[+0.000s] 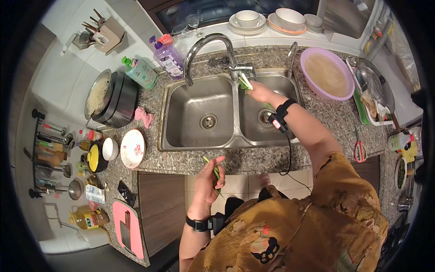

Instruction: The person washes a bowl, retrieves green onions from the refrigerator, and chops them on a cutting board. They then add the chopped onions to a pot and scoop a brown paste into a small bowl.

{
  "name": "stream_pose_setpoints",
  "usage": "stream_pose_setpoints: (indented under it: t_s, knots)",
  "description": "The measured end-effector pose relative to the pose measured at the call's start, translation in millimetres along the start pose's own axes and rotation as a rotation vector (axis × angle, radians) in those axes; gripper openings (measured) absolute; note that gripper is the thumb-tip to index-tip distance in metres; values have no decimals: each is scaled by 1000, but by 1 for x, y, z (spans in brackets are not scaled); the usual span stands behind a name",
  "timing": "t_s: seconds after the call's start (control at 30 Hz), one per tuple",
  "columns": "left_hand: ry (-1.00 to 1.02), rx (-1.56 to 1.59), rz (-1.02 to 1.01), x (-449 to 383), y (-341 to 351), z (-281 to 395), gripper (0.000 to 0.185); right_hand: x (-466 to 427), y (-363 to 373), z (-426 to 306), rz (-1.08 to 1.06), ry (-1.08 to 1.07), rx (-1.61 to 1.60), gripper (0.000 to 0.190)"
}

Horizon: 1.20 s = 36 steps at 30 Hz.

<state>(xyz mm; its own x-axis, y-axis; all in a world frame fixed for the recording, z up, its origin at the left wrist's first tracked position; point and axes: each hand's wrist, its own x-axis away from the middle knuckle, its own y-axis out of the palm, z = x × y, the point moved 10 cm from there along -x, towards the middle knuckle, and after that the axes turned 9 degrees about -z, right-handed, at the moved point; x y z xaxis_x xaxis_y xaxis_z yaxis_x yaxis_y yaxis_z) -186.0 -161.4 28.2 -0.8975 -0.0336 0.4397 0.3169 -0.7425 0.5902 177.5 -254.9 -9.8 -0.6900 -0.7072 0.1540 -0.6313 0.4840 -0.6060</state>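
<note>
My left hand (209,182) is in front of the counter's front edge, curled round a few green stalks (216,174), perhaps scallion; its index finger points out. My right hand (261,91) reaches over the right basin of the double stainless steel sink (200,102), near the base of the chrome faucet (226,39). It grips a small bunch of scallions (245,82) with white ends up and green parts below. Some green shows under that hand in the right basin. Both basins have strainer drains, and no water stream is visible from the spout.
A pink basin of cloudy liquid (326,73) stands right of the sink, with red-handled scissors (360,149) nearer. At left are a patterned plate (133,149), a white bowl (110,149), a pink cloth (144,117), soap bottles (168,61) and a knife (126,231) on a pink cutting board (136,234).
</note>
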Motion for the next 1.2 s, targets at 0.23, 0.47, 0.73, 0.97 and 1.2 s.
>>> stream_pose_setpoints:
  t_s: [0.23,0.47,0.73,0.97,1.2]
  knots:
    - [-112,31,4,-73,-74,49,34,-35,-20,76,81,110,93,38]
    - [-62,-92,91,-218,-82,133,35,-42,113,-85,-367,98,-612,32]
    - [10,-331,26,-268,-87,159,37,-90,176,-126,-315,111,-736,16]
    - [163,-385,67,-281,-100,161,44,-93,169,-103,-36,188,-987,54]
    - [385,-886,-44,-276,-85,182,41,-95,178,-120,44,274,-1417,56]
